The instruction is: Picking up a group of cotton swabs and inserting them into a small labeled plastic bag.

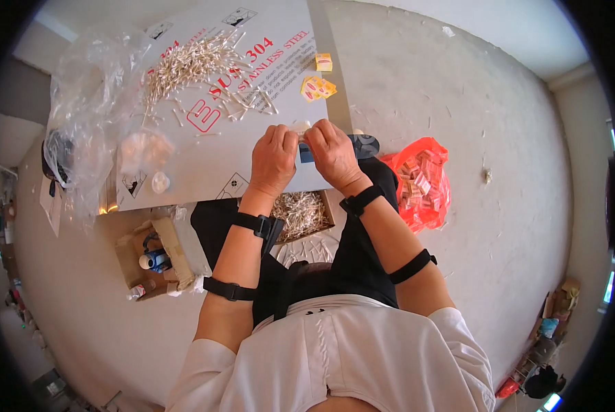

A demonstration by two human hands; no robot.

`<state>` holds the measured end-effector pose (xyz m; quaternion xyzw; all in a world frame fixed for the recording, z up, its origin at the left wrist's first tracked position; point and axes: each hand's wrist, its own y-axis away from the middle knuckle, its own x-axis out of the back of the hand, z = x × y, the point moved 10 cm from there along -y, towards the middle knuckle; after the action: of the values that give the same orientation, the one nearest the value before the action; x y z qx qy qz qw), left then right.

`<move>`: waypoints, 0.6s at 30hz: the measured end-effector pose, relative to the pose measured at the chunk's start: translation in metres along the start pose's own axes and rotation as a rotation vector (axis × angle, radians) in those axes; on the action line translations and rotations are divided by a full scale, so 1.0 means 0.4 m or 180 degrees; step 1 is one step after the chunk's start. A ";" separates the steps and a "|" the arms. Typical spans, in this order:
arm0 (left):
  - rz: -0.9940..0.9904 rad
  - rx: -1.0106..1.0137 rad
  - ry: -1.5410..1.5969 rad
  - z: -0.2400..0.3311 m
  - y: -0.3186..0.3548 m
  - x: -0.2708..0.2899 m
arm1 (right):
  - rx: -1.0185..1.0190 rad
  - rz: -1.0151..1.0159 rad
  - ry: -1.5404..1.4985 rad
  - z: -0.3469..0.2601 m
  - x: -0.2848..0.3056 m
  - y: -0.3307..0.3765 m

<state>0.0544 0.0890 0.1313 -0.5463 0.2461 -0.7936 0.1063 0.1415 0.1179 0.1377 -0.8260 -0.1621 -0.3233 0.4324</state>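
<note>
My left hand [274, 159] and my right hand [331, 155] meet over the near right edge of the table, both with curled fingers. Between their fingertips they pinch a small pale packet [299, 128]; the fingers cover most of it. A dark blue object [306, 154] shows just below, partly hidden by my right hand. Beyond the hands, small yellow-and-white cards [318, 88] lie near the table's right edge, with a single yellow card [323, 62] farther off. A big heap of cotton swabs [196, 65] is spread on the table's far left part, with loose swabs [252, 103] scattered toward my hands.
The grey printed tabletop [184, 154] carries a crumpled transparent bag [91, 103] at left. Beneath my arms stands an open box of cotton swabs [299, 214]. A red plastic bag [417, 185] of small packets sits at right. A cardboard box [179, 254] with a blue-and-white object stands lower left.
</note>
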 end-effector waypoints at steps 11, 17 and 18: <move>-0.0711 0.0140 0.0200 0.001 0.177 -0.091 | 0.0128 -0.0884 0.0301 -0.003 -0.165 0.213; -0.1704 0.0073 -0.0078 -0.031 0.222 -0.187 | 0.0145 -0.0835 0.0221 -0.013 -0.171 0.203; -0.1707 0.0063 -0.0071 -0.030 0.220 -0.187 | 0.0142 -0.0839 0.0203 -0.010 -0.172 0.205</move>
<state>0.0630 0.0497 0.0225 -0.5995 0.0836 -0.7897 -0.0997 0.1340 0.0685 0.0432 -0.7770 -0.2626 -0.3997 0.4093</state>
